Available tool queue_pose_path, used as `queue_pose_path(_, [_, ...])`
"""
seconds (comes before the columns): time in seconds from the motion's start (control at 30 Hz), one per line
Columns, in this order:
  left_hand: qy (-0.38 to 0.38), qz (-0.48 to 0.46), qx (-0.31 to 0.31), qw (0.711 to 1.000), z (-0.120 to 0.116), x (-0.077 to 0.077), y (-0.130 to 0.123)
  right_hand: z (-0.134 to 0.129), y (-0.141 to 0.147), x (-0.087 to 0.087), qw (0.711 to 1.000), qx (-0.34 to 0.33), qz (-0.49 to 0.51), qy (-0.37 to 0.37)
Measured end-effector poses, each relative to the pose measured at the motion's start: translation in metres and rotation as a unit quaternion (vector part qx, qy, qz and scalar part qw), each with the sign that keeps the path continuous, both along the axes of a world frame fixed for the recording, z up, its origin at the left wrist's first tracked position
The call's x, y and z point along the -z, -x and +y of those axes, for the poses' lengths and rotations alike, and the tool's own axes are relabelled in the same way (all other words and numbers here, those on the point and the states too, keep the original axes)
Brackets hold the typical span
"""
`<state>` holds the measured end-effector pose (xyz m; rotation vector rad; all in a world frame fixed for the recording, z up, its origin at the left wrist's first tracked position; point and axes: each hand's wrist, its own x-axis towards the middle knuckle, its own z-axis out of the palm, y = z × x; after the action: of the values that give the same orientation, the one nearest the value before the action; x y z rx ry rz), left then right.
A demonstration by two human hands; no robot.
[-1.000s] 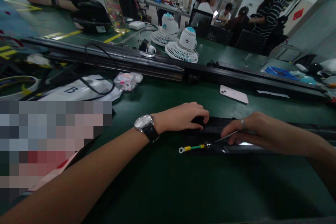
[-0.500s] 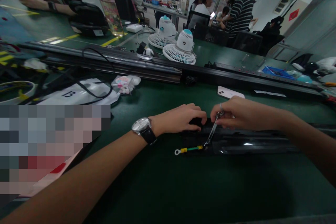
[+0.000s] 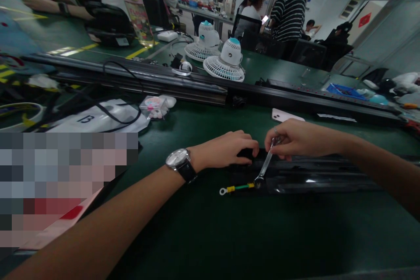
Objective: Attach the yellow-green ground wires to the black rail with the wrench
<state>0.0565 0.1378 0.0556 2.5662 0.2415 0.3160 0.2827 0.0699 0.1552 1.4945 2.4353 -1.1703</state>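
My right hand (image 3: 285,139) is closed round the upper end of a silver wrench (image 3: 266,162). The wrench slants down to the left, its lower end at the end of a long black bar wrapped in clear film (image 3: 305,182). From that spot a short green wire (image 3: 243,187) with yellow sleeves runs left to a ring terminal (image 3: 223,191). My left hand (image 3: 232,148), below a wristwatch (image 3: 179,159), rests with curled fingers on a dark part at the bar's left end; what its fingertips grip is hidden.
Beyond my hands lie a pink phone (image 3: 285,115) and long dark bars (image 3: 295,96) across the green table (image 3: 229,236). Two white fans (image 3: 226,61) stand behind them. A white bag (image 3: 98,116) and small clear box (image 3: 154,107) lie left. People sit and stand farther back.
My right hand has shifted slightly right with the wrench, whose shaft now leans a little more. My left hand has barely moved. A standing person in the background has moved left.
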Motion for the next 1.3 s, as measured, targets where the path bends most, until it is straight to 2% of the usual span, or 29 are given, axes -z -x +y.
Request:
queue_pose_path(0.4, [0.004, 0.007, -0.001, 1.000, 0.000, -0.002, -0.001, 0.003, 0.006, 0.001, 0.999, -0.031, -0.007, -0.036])
queue_pose_path(0.57, [0.006, 0.014, -0.003, 1.000, 0.000, -0.001, -0.001, 0.008, 0.011, -0.007, 0.993, -0.097, -0.017, -0.064])
queue_pose_path(0.73, [0.008, 0.010, 0.004, 1.000, 0.002, -0.001, 0.000, 0.011, 0.024, -0.017, 0.971, -0.195, -0.060, -0.125])
queue_pose_path(0.9, [0.013, -0.004, 0.014, 1.000, 0.003, 0.001, 0.002, 0.010, 0.037, -0.025, 0.956, -0.261, -0.055, -0.126])
queue_pose_path(1.03, [0.013, -0.017, 0.020, 1.000, 0.004, 0.003, 0.003, 0.008, 0.047, -0.027, 0.959, -0.249, -0.058, -0.122])
queue_pose_path(1.3, [0.004, -0.030, 0.017, 0.999, 0.005, 0.007, 0.004, -0.001, 0.062, -0.021, 0.957, -0.231, -0.092, -0.150])
